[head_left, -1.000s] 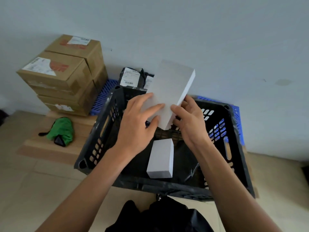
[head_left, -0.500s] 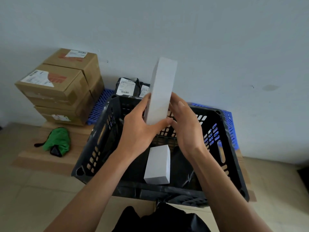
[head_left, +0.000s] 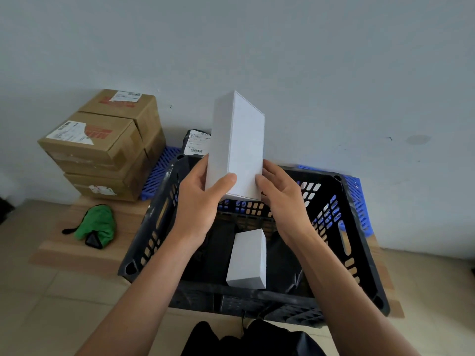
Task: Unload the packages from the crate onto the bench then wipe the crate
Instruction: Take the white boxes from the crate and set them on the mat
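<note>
A tall white box (head_left: pixel 237 147) stands upright above the far rim of the black slotted crate (head_left: pixel 357 242). My left hand (head_left: pixel 198 201) grips its lower left edge, thumb across the front. My right hand (head_left: pixel 280 196) holds the lower right edge with thumb and fingers. A smaller white box (head_left: pixel 248 259) lies on the crate's floor beside black plastic packages (head_left: pixel 285 263). The low wooden bench (head_left: pixel 77 253) carries the crate.
Stacked brown cardboard boxes (head_left: pixel 102 145) sit at the back left against the wall. A green cloth (head_left: pixel 96 226) lies on the bench left of the crate. A black labelled parcel (head_left: pixel 196 142) and a blue plastic grid (head_left: pixel 359 201) lie behind the crate. Dark fabric (head_left: pixel 246 340) is at the bottom edge.
The white box has been turned in my hands from tilted, to edge-on, to showing its broad face, staying above the crate. The camera tilted up slightly.
</note>
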Available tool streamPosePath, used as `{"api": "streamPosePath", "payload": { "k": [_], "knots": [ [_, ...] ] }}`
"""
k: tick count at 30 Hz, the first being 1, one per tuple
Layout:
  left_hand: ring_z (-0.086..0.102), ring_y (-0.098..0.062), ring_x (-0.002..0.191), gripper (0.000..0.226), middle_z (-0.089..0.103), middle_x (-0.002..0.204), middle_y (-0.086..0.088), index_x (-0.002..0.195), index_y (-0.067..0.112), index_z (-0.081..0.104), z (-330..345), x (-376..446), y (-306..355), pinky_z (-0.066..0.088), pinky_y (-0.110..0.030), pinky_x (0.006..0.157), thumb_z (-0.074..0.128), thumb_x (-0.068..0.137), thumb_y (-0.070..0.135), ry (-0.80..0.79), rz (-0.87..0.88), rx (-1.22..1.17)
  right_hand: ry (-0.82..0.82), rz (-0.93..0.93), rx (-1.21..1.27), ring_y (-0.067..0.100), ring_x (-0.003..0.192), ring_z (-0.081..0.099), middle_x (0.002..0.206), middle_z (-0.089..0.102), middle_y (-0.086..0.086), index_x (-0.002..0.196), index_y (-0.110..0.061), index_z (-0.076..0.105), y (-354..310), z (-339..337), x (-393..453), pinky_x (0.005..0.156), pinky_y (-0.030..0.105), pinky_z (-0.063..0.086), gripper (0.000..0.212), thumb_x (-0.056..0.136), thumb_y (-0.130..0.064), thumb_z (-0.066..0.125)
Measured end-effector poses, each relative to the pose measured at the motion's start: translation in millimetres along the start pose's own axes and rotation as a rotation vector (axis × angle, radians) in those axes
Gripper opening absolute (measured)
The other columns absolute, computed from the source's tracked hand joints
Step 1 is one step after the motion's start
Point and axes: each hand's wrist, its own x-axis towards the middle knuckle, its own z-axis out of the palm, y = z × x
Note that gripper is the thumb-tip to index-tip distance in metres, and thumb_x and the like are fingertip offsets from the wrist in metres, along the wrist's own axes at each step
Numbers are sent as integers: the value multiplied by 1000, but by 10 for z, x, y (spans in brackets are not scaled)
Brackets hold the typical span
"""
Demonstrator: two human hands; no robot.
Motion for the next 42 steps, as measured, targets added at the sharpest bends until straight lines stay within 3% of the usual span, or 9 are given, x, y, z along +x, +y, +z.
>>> {"api": "streamPosePath", "payload": {
  "k": [6, 11, 16, 20, 22, 25, 31, 37, 42],
  "knots": [
    [63, -26, 125, 62, 66, 134, -2, 147, 22, 52, -95, 35, 10, 57, -49, 95, 66, 88, 34, -51, -17, -54, -135, 104, 186, 27, 124, 63, 132, 68, 4, 146, -24, 54, -21, 6, 7, 97, 52, 56, 44, 104, -11, 51],
    [61, -11, 128, 50, 67, 135, 7, 147, 14, 54, -171, 76, -25, 53, -31, 104, 61, 98, 8, 16, 71, 32, -105, 67, 287, 30, 121, 66, 131, 69, 6, 143, -22, 55, -47, -16, -27, 93, 57, 57, 46, 101, -1, 53],
    [52, -13, 137, 52, 57, 145, 2, 141, 19, 61, -264, 83, -129, 56, -43, 101, 70, 93, 3, 129, 271, 463, 11, -75, 179, 23, 118, 67, 132, 67, -1, 142, -19, 56, -5, 40, -112, 92, 46, 58, 47, 98, -2, 61],
    [34, -18, 148, 58, 38, 160, -6, 150, 17, 50, -159, 12, -131, 36, -38, 120, 70, 96, 19, 48, 369, 786, 70, -206, -67, 18, 124, 61, 137, 62, -7, 140, -34, 56, 5, 83, -157, 97, 46, 57, 55, 91, -16, 75],
    [30, -10, 150, 58, 29, 166, -1, 155, 20, 42, -78, -22, -95, 33, -33, 121, 61, 101, 32, -41, 227, 577, 86, -289, -178, 13, 126, 57, 139, 55, -17, 138, -38, 55, -31, 111, -182, 93, 38, 59, 58, 89, -16, 78],
    [52, -14, 138, 49, 50, 154, 1, 152, 19, 46, -50, -21, -53, 49, -40, 111, 51, 106, 33, -185, 75, 152, 39, -387, -250, 12, 132, 53, 140, 55, -14, 143, -32, 50, -39, 166, -205, 96, 38, 58, 59, 93, -11, 72],
    [69, -13, 114, 42, 74, 120, 7, 137, 20, 60, -82, -34, -73, 57, -26, 90, 65, 97, 13, -74, -4, 36, -51, -369, -132, 10, 130, 57, 135, 65, -4, 140, -13, 58, -36, 234, -256, 100, 23, 51, 42, 105, 5, 44],
    [65, -28, 122, 43, 70, 128, -6, 137, 15, 60, -259, -19, -131, 56, -47, 97, 66, 95, 22, -79, -118, -157, 53, -187, -210, -2, 126, 56, 138, 61, -11, 143, -25, 56, 35, 205, -97, 87, 8, 50, 41, 104, -13, 56],
    [64, -31, 123, 43, 69, 131, -9, 138, 13, 58, -324, -46, -144, 57, -50, 95, 56, 96, 22, -117, -146, -223, -8, -54, -104, 9, 126, 60, 134, 66, -9, 142, -23, 57, 118, 157, -48, 106, 40, 52, 38, 105, -19, 55]
  ]
}}
